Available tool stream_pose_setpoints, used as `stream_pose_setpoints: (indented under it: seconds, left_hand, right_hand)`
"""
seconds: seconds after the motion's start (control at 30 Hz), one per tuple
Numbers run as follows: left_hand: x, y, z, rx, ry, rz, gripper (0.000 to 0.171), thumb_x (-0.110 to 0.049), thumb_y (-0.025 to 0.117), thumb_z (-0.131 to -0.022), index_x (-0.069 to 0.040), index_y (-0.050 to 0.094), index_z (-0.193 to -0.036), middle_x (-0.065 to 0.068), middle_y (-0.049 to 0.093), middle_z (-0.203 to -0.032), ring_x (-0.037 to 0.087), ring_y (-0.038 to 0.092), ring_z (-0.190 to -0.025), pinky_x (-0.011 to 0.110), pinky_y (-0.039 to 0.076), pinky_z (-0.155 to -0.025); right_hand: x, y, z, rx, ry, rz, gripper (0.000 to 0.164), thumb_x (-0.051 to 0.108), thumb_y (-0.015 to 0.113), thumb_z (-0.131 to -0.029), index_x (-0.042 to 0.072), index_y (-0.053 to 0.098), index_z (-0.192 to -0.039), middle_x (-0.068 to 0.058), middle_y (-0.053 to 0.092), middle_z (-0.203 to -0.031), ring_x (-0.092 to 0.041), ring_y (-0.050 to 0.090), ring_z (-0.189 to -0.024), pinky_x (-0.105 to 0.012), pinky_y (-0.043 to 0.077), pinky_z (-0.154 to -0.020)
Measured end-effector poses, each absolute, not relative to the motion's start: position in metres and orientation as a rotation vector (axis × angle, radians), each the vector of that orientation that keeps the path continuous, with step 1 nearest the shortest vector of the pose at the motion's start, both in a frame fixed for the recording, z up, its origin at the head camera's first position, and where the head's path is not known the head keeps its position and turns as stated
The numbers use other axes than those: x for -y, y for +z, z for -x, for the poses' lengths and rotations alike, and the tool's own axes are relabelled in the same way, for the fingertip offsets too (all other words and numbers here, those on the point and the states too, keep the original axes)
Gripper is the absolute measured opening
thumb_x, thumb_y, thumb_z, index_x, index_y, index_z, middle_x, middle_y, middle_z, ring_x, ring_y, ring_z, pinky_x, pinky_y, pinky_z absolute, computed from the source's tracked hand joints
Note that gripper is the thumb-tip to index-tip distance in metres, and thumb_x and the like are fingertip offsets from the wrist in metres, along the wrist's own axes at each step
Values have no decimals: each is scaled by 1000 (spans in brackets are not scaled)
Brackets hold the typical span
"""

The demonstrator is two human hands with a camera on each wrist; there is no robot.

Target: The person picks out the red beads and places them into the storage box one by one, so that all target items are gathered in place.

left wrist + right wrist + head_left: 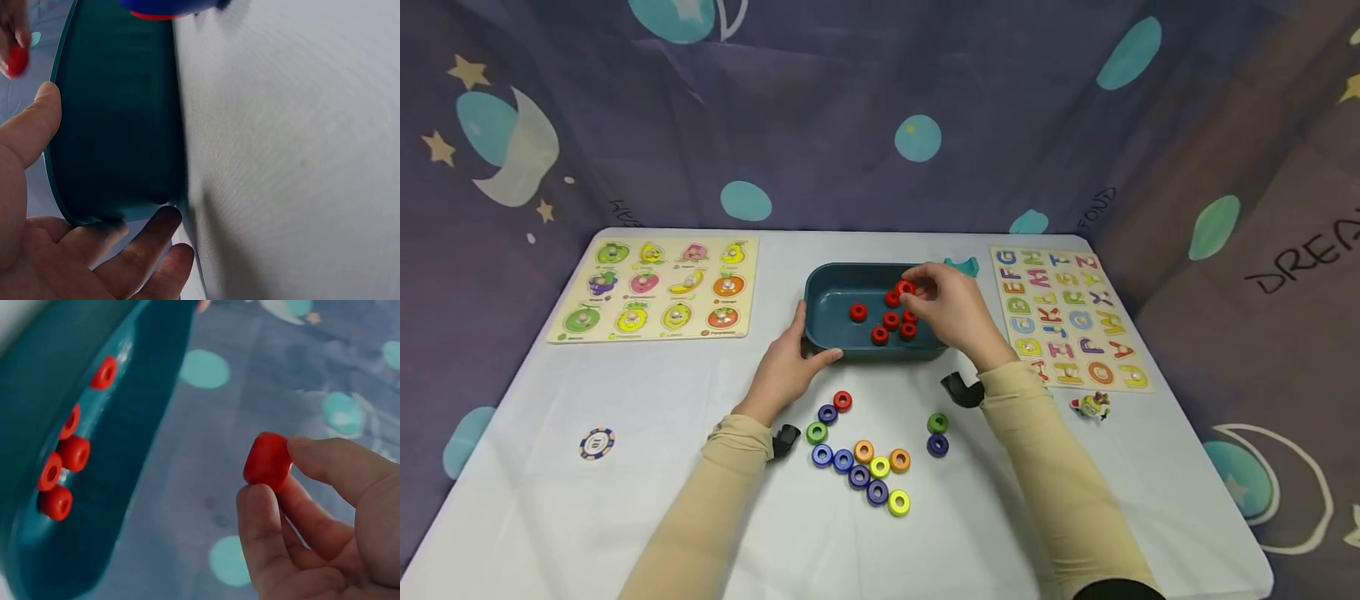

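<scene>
A dark teal tray [880, 352] stands on the white table with several red rings [858, 312] inside. My left hand [781, 371] holds its near left corner; in the left wrist view the thumb lies at the rim of the tray wall [119, 112] and the fingers bend against its end. Over the tray's right part, my right hand [958, 310] pinches one red ring [269, 461] between thumb and fingertips, raised above the others. Nearer me lie loose rings: a red ring [842, 402], a green ring [816, 432], and several blue, purple, orange and yellow ones.
A fruit puzzle board [672, 287] lies at the back left, a letter board [1052, 317] at the right. Small items are a poker chip [597, 444], a figurine [1092, 406] and a teal piece [964, 267]. A patterned cloth [835, 167] hangs behind the table.
</scene>
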State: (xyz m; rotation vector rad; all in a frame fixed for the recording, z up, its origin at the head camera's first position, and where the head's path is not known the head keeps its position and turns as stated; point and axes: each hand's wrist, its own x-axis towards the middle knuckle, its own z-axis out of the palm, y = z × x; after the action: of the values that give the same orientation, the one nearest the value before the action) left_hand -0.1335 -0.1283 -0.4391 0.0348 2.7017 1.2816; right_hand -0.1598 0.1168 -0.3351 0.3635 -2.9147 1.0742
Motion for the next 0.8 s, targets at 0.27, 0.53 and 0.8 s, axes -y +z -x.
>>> stream_pose_setpoints:
  seconds: [0.27, 0.53, 0.8]
  left_hand:
    - [126, -439, 133, -2697, 1272, -56, 106, -60, 65, -82, -23, 0, -156, 8, 21, -161, 29, 26, -146, 49, 30, -116]
    - [125, -438, 134, -2708, 1252, -63, 105, -62, 63, -82, -23, 0, -156, 8, 23, -160, 29, 28, -146, 49, 30, -116]
    - [129, -438, 134, -2715, 1249, -47, 106, -63, 63, -81, -22, 1, -157, 8, 22, -160, 29, 28, -146, 49, 30, -116]
  right_hand:
    - [-98, -366, 204, 3142, 930, -355, 30, 23, 64, -93, 11, 63, -120, -6, 66, -106, -20, 60, -93, -34, 53, -78]
    - [-90, -380, 211, 3201, 932, -332, 29, 20, 66, -92, 10, 64, -118, -7, 66, -107, -22, 62, -94, -35, 54, -80]
    - [-86, -381, 214, 3256, 850, -348, 32, 18, 63, -93, 7, 62, -123, -10, 65, -115, -24, 60, -102, -39, 52, -91]
